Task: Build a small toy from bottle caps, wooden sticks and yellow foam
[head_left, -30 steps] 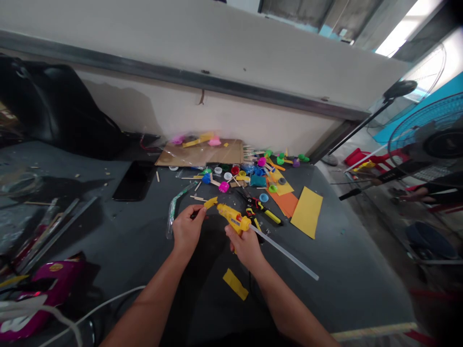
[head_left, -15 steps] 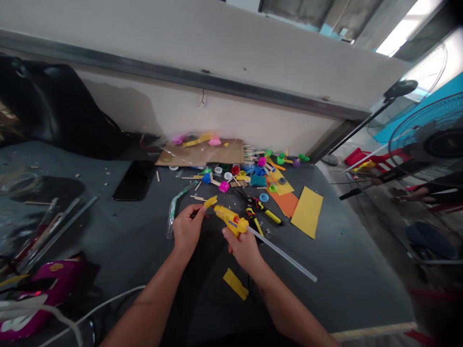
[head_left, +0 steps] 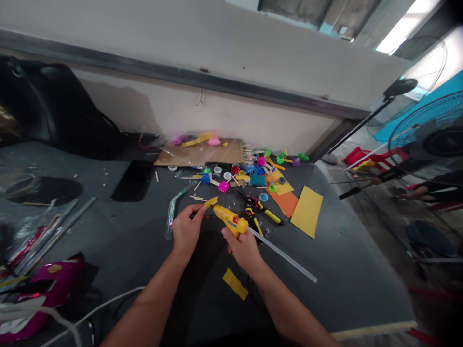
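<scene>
My right hand (head_left: 243, 249) grips a yellow hot glue gun (head_left: 227, 219) by its handle. A long translucent glue stick (head_left: 285, 256) sticks out of the gun's back end toward the lower right. Between thumb and fingers, my left hand (head_left: 187, 229) pinches a small yellow paper piece (head_left: 211, 202). The gun's nozzle points left and lies close to this piece; whether they touch I cannot tell. Below the hands, a folded yellow paper strip (head_left: 235, 284) lies on the dark table (head_left: 347, 289).
Pliers with yellow-black handles (head_left: 269, 213), coloured caps and sticks lie beyond my hands. Yellow paper (head_left: 307, 212) and orange paper (head_left: 287, 203) are on the right. A black phone (head_left: 133, 181) and a magenta power strip (head_left: 54, 294) with cables lie left. A fan (head_left: 434, 140) stands at right.
The yellow paper piece in my left hand has tilted slightly, and the glue gun's nozzle is a touch nearer to it. Otherwise both hands keep their hold.
</scene>
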A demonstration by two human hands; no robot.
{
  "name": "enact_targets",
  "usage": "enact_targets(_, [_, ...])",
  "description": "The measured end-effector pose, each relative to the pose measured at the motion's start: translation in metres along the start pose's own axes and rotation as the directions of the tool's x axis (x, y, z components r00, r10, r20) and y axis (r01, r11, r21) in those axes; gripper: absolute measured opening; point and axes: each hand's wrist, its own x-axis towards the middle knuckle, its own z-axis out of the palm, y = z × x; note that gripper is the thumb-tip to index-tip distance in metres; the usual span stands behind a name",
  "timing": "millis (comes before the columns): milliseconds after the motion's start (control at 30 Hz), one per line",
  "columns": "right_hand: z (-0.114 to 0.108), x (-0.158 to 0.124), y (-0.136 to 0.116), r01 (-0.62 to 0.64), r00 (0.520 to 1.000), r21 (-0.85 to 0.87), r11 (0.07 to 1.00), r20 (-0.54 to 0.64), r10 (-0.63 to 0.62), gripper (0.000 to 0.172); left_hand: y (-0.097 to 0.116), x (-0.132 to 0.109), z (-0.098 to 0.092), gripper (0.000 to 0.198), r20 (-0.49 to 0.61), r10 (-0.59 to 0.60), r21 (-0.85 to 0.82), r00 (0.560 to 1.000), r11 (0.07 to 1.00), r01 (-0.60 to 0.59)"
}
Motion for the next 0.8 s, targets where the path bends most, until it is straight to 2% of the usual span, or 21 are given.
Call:
enact_targets(333, [0.0017,-0.0009,-0.0009,0.018,0.999,-0.011,1.0,0.035,-0.017,0.035,-0.0034,0.0005,0.0015,0.023,0.016,0.001,-0.018,1.0,1.0,0.0])
enact_targets(567, [-0.0036,0.0029,0.0021,-0.009,1.0,-0.022,1.0,-0.006,0.009,0.036,-0.0037,0.0005,0.001,0.021,0.005,0.024,0.0,1.0,1.0,-0.024])
enact_targets(800, [-0.0076,0.0059,0.0043,-0.009,1.0,-0.027,1.0,-0.029,0.008,0.037,-0.0093,0.0019,0.0043,0.02,0.008,-0.01,-0.087,1.0,0.996,0.011])
